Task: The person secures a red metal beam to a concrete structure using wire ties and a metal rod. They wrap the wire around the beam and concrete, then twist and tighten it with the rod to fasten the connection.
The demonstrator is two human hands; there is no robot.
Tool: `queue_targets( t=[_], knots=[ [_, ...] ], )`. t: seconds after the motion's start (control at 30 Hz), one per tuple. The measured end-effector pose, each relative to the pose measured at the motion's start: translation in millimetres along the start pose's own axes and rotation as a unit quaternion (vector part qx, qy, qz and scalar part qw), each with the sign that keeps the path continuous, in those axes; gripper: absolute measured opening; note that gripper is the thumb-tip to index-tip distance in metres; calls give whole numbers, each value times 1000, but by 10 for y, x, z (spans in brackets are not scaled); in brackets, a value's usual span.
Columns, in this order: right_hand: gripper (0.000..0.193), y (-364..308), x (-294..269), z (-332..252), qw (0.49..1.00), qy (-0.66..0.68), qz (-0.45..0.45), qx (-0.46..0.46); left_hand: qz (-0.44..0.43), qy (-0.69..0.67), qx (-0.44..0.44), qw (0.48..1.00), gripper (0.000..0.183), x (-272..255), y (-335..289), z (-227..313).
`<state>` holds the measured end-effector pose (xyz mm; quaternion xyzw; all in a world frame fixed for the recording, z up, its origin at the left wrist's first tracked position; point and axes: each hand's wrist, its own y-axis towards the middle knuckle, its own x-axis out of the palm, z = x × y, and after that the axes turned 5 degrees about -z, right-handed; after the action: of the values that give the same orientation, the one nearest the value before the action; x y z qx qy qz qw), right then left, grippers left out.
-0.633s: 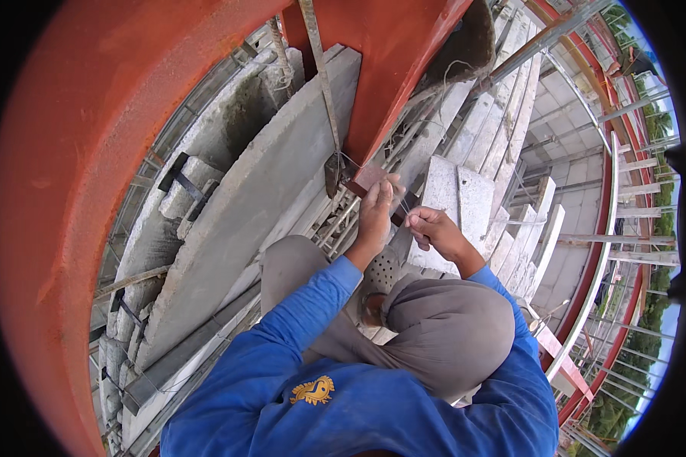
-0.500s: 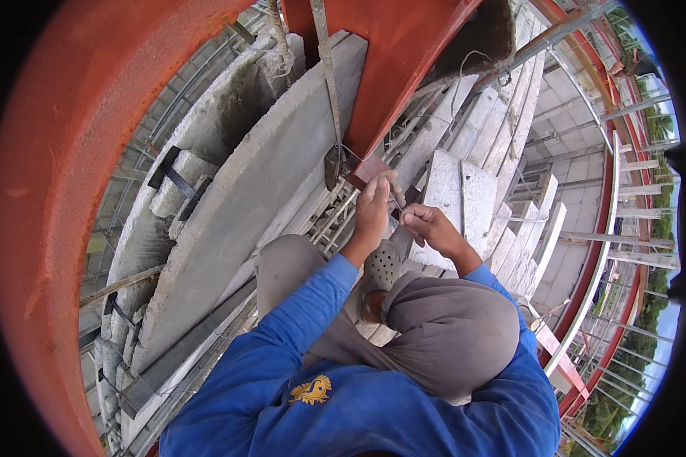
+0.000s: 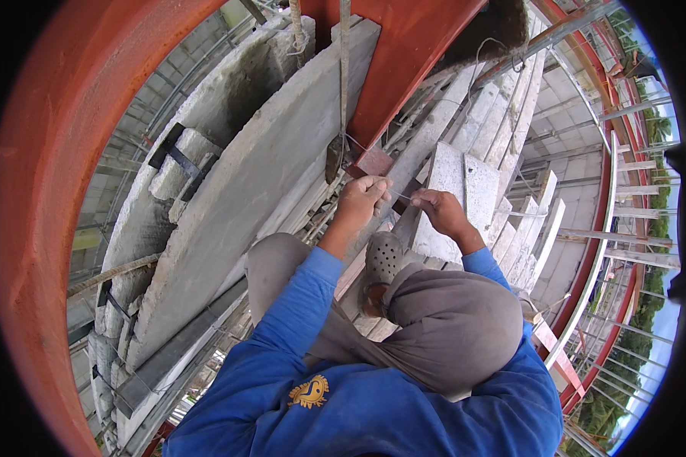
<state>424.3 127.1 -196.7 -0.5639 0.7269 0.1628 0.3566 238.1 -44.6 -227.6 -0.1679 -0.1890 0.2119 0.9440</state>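
Wire, thin and pale, stretched short and taut between both hands, just below the red steel beam. Pinched at its left end by the left hand, fingers curled and pressed together on it (knuckles up, thumb tucked under). Pinched at the other end by the right hand, fingertips closed on the strand, wrist bent toward the left hand. Hands near each other, not touching. Just above the left hand, a small reddish block against the foot of the beam, with more thin wire running up from it to a dark, rusty bar hanging down along the beam's edge. Whether that wire is the same strand as the held one, cannot tell.

Left of the hands, a long grey concrete slab lying slantwise, more rough concrete pieces beyond it. Under and right of the right hand, pale flat concrete panels stacked side by side. Below the hands, grey trousers on drawn-up knees, a grey perforated clog between them, blue sleeves coming in from the lower edge. Far right, curved red railing and greenery well below.
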Motion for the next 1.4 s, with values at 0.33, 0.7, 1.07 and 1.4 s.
queue_targets(
  t=[0.33,0.7,1.07,1.4],
  knots=[
    [35,167,305,-29,948,297,-72,86,-79,-160,-41,983,21,-85,-88,-235],
    [20,250,588,-273,855,513,-33,66,-192,-319,-93,924,33,-164,-148,-259],
    [22,281,391,-165,908,392,88,123,-241,-213,-144,936,33,-133,-235,-186],
    [17,255,439,-219,886,443,-53,123,-198,-55,-166,964,33,-220,-140,-253]
  ],
)
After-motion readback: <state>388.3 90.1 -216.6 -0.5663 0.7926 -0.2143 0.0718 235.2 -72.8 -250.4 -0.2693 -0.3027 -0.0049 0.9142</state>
